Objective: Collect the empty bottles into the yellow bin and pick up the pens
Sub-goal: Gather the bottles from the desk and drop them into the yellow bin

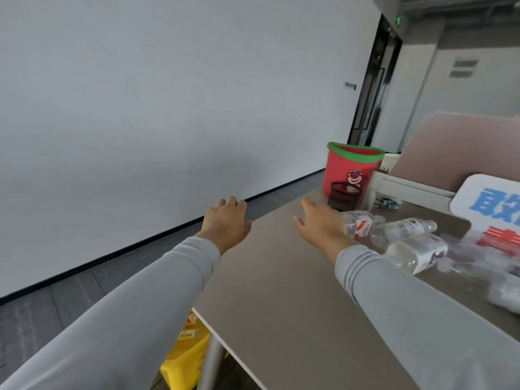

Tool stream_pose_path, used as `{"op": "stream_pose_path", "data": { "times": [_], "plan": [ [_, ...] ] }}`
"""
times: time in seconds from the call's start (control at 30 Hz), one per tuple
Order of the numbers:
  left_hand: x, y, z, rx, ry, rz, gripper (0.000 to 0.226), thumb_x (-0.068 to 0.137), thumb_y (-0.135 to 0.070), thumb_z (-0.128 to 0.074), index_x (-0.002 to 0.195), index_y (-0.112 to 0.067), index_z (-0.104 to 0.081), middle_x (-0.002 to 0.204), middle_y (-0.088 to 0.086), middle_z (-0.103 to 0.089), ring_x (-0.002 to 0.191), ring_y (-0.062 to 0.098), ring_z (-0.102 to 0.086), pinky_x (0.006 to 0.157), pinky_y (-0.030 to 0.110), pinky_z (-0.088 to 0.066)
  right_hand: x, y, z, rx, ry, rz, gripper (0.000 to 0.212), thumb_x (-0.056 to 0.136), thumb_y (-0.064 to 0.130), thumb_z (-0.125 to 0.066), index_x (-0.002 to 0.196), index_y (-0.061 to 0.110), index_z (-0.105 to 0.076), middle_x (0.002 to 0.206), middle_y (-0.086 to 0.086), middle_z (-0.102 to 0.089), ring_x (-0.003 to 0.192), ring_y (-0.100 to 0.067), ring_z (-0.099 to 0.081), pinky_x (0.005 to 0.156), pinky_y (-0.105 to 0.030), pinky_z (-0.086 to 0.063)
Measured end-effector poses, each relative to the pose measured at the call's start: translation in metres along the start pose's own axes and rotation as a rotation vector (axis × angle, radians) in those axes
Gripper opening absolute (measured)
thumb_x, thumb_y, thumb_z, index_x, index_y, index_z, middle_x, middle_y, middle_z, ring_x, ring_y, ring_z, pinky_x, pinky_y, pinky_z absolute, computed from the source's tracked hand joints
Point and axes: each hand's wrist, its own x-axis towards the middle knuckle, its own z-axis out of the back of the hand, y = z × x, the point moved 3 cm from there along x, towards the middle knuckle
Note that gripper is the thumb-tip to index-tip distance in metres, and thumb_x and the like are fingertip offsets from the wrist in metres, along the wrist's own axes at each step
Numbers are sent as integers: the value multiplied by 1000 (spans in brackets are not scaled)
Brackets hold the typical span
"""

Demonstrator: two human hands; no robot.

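Head view, the only one. Red bucket (pixel 349 170) with a green rim and a bear picture, upright at the far end of the grey tabletop (pixel 281 291). Directly in front of the red bucket, a black mesh cup (pixel 344 194), upright, contents not to be made out. Nearer than the red bucket and a little to its right, three clear bottles on their sides in a loose row: first bottle (pixel 363 225) with a red-and-white label, second bottle (pixel 403 229) just right of it, third bottle (pixel 416 253) nearer still, with a pale label. Further right of the red bucket and nearer again, more clear plastic, too blurred to count. Right hand (pixel 320 229) in front of the red bucket and slightly left of it, palm down above the tabletop, fingers straight and pointing toward the mesh cup; grip wide, holding nothing; outer edge overlapping the first bottle's base, contact not to be told. Left hand (pixel 228 223) well left of the red bucket and nearer, palm down over the tabletop's left edge, fingers spread; grip wide, holding nothing. Grey sleeves on both arms. Yellow bin (pixel 185 358) far nearer than the red bucket and to its left, low beneath the tabletop's near corner, half hidden by the left sleeve and a table leg. Right of the red bucket, a white sign (pixel 495 212) with blue and red characters, and above it a pink partition (pixel 455 147).
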Motion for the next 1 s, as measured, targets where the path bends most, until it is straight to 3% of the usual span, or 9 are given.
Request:
{"op": "stream_pose_path", "data": {
  "times": [0.2, 0.47, 0.6, 0.8, 1.0],
  "plan": [
    [10, -90, -11, -51, 1, -163, 47, 93, -39, -45, 132, -12, -43, 130, 7, -47, 121, 27, -44, 95, 39, -42, -45, -91, 38, -80, -36, -137, 25, 93, 32, -44, 109, 14, -49, 99, -10, -66, 91, -31, -60, 66, -33, -39],
    [15, -189, -23, -92, 10, -337, 45, 90, -35, -47, 129, -12, -43, 126, 9, -50, 117, 29, -46, 92, 39, -42, -103, -174, 69, -141, -15, -316, 34, 94, 32, -45, 123, 15, -46, 109, -11, -65, 94, -30, -63, 69, -33, -51],
    [19, -211, -34, -106, 25, -373, 47, 90, -34, -45, 130, -11, -41, 129, 10, -49, 118, 28, -46, 93, 40, -42, -114, -188, 67, -152, 3, -320, 34, 93, 33, -47, 122, 14, -47, 104, -9, -65, 89, -26, -64, 73, -39, -56],
    [52, -221, -41, -94, 7, -399, 44, 92, -31, -46, 132, -13, -42, 132, 9, -43, 122, 27, -40, 98, 39, -39, -114, -210, 63, -149, 18, -318, 37, 94, 34, -47, 127, 17, -45, 111, -3, -64, 95, -23, -63, 73, -35, -55],
    [81, -229, -55, -46, 67, -369, 60, 90, -35, -52, 141, -15, -30, 148, 13, -28, 139, 30, -23, 113, 44, -24, -106, -213, 57, -144, 63, -287, 38, 94, 33, -46, 128, 17, -43, 117, -5, -63, 100, -26, -61, 75, -35, -53]
  ]
}}
